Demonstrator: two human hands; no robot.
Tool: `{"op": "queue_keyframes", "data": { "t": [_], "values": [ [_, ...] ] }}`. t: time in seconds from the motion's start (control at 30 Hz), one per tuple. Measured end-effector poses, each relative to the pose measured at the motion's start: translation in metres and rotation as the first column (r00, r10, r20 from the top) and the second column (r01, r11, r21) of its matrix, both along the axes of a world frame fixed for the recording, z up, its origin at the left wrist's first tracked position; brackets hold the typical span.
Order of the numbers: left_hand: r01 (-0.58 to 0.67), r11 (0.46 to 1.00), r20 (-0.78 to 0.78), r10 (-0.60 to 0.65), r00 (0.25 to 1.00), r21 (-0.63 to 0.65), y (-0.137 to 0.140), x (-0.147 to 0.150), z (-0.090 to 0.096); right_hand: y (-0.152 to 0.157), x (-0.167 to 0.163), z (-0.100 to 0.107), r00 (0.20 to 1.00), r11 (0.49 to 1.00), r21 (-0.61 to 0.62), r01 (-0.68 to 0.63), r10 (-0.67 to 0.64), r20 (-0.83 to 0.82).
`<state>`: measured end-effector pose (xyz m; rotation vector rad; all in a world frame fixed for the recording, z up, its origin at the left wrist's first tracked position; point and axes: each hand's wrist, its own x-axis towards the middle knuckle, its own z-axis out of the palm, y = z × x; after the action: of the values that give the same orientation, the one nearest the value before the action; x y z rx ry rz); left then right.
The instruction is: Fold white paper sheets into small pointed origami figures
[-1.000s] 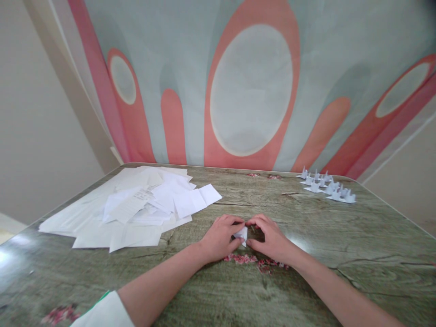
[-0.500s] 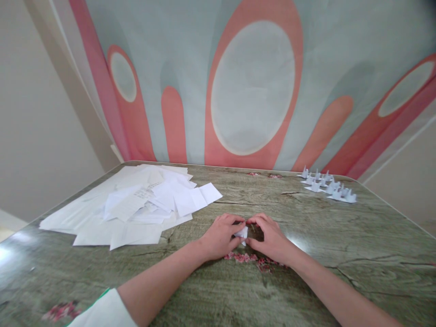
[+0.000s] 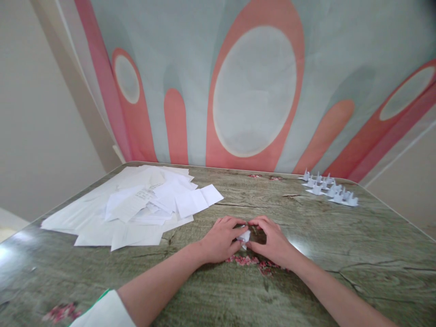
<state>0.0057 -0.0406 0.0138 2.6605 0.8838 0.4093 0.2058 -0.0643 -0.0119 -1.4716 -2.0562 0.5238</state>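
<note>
A small piece of folded white paper [image 3: 244, 236] is between my two hands, low over the middle of the table. My left hand [image 3: 223, 240] grips its left side, with thumb and fingers closed on it. From the other side, my right hand [image 3: 271, 240] curves in, its thumb and fingertips at the paper's right edge. Parts of the folded paper are hidden by my fingers, so its exact shape cannot be made out.
A wide, loose pile of white paper sheets [image 3: 91, 218] covers the table's left side, some with writing. Several folded white paper cranes [image 3: 316, 186] stand in rows at the far right. The wood-patterned table [image 3: 306, 295] reaches a patterned backdrop [image 3: 194, 136] behind.
The whole view has shifted slightly, with everything a little lower. My hands stay around the folded paper, of which slightly more shows between my fingers.
</note>
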Motion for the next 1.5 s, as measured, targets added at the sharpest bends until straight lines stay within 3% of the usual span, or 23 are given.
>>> {"op": "queue_keyframes", "data": {
  "t": [0.2,0.4,0.5,0.63,0.73,0.9,1.1,1.33,1.5],
  "values": [
    [0.015,1.0,-0.005,-0.015,1.0,0.011,-0.001,0.0,0.003,-0.001,-0.001,0.0,1.0,1.0,-0.002,0.017,-0.017,0.013],
    [0.005,0.999,-0.025,-0.004,1.0,0.044,-0.003,0.002,0.002,0.001,0.002,0.003,0.994,0.999,0.007,-0.041,0.042,-0.101],
    [0.002,0.999,-0.023,-0.001,1.0,0.053,-0.003,0.002,0.001,0.001,0.004,0.003,0.993,0.994,0.086,-0.066,0.074,-0.096],
    [-0.01,0.999,0.012,0.01,1.0,0.033,-0.001,0.001,-0.002,0.0,0.002,0.003,0.989,0.961,0.234,-0.15,0.146,0.034],
    [-0.011,1.0,0.053,0.011,0.999,-0.001,0.001,0.0,-0.006,0.001,-0.002,0.002,0.983,0.954,0.24,-0.179,0.163,0.087],
    [-0.047,0.997,0.176,0.058,0.983,-0.065,0.003,0.0,-0.009,0.004,-0.004,-0.003,0.985,0.961,0.227,-0.158,0.139,0.1],
    [-0.127,0.981,0.305,0.167,0.938,-0.149,0.004,0.001,-0.008,0.001,-0.002,-0.002,0.999,0.968,0.247,-0.033,0.031,0.013],
    [-0.223,0.94,0.349,0.306,0.886,-0.257,0.007,0.003,-0.015,-0.001,-0.006,0.002,0.997,0.965,0.262,0.003,0.016,-0.071],
    [-0.247,0.943,0.304,0.309,0.901,-0.224,0.007,0.003,-0.013,0.0,-0.006,-0.001,1.0,0.967,0.255,0.017,-0.011,-0.024]
  ]
}}
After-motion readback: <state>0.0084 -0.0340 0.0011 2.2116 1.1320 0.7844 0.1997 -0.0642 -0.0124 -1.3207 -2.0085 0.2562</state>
